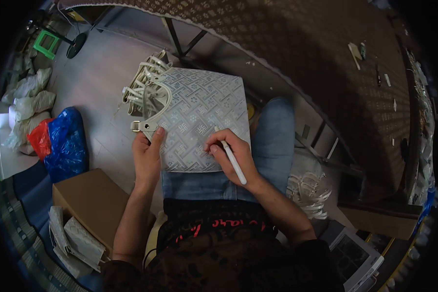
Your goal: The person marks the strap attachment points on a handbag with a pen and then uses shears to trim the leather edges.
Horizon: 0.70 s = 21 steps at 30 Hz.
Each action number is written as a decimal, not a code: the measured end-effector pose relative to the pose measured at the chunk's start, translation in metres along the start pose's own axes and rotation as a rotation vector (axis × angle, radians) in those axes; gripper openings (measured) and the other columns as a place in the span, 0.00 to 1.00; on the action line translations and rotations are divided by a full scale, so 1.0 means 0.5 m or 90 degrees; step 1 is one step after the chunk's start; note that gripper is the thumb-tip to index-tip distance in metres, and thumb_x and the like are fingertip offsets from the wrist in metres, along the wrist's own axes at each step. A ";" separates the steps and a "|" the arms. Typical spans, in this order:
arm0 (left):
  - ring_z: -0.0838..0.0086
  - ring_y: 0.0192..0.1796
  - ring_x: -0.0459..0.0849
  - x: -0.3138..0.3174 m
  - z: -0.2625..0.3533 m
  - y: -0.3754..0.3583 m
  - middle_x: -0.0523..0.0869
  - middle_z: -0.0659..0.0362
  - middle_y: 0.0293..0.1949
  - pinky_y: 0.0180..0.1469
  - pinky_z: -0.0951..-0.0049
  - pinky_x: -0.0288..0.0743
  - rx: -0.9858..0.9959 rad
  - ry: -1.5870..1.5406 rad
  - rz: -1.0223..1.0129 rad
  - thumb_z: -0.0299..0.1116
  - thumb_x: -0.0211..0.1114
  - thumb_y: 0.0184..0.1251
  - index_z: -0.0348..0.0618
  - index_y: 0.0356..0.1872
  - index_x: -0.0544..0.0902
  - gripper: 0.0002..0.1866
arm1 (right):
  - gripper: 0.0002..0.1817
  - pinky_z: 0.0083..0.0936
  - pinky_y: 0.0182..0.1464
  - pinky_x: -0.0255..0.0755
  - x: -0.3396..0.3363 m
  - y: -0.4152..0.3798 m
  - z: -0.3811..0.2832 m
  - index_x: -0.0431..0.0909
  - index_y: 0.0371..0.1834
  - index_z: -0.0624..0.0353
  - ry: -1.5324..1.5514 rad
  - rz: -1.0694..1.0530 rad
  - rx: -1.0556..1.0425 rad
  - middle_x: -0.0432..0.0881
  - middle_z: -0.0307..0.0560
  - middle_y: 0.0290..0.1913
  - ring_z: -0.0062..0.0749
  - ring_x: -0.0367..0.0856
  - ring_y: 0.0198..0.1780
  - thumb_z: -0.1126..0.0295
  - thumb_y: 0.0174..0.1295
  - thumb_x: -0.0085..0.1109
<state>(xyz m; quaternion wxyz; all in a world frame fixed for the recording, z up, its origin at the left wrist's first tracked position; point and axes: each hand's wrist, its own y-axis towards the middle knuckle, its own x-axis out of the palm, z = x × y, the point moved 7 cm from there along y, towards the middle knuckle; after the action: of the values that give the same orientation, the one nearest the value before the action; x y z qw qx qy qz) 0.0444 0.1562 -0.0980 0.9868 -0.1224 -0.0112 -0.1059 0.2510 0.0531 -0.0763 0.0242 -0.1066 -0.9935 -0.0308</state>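
Observation:
A pale patterned bag panel lies across my lap, with a curved cut-out and a metal buckle tab at its left side. My left hand grips the panel's left edge just below the tab, thumb on top. Over the lower right part of the panel, my right hand holds a white pen-like tool, its upper end pointing down toward my wrist. Whether the tip touches the surface is hard to tell. Light-coloured straps are bunched beyond the panel's upper left.
A cloth-covered table with small items spans the upper right. On my left are a cardboard box, pale bag pieces and a blue plastic bag. White straps lie at the right, near a grey device.

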 end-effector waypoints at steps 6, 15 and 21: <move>0.83 0.40 0.84 0.106 0.330 0.061 0.89 0.62 0.40 0.43 0.76 0.79 0.099 0.200 -0.298 0.34 0.67 0.77 0.30 0.49 0.83 0.14 | 0.23 0.20 0.45 0.76 -0.210 0.029 -0.264 0.73 0.67 0.65 0.016 0.132 -0.253 0.88 0.52 0.46 0.23 0.80 0.40 0.56 0.83 0.48; 0.82 0.33 0.80 0.228 0.356 -0.014 0.87 0.63 0.31 0.35 0.72 0.75 0.036 0.362 -0.663 0.42 0.76 0.70 0.31 0.42 0.86 0.19 | 0.08 0.11 0.34 0.71 -0.083 0.044 -0.320 0.81 0.49 0.66 0.171 -0.016 -0.063 0.84 0.38 0.34 0.12 0.79 0.32 0.78 0.69 0.67; 0.86 0.28 0.74 0.252 0.333 0.013 0.82 0.68 0.25 0.29 0.75 0.69 -0.041 0.380 -0.688 0.46 0.71 0.75 0.37 0.37 0.88 0.19 | 0.07 0.15 0.34 0.78 -0.071 0.097 -0.301 0.75 0.46 0.63 0.108 -0.021 -0.066 0.86 0.46 0.34 0.18 0.84 0.33 0.77 0.72 0.63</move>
<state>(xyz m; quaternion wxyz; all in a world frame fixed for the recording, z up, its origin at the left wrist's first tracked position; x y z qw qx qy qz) 0.1694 0.1771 0.0677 0.7498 -0.0945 0.2082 -0.6209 0.3022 0.0829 0.0744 0.1022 -0.0888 -0.9866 -0.0912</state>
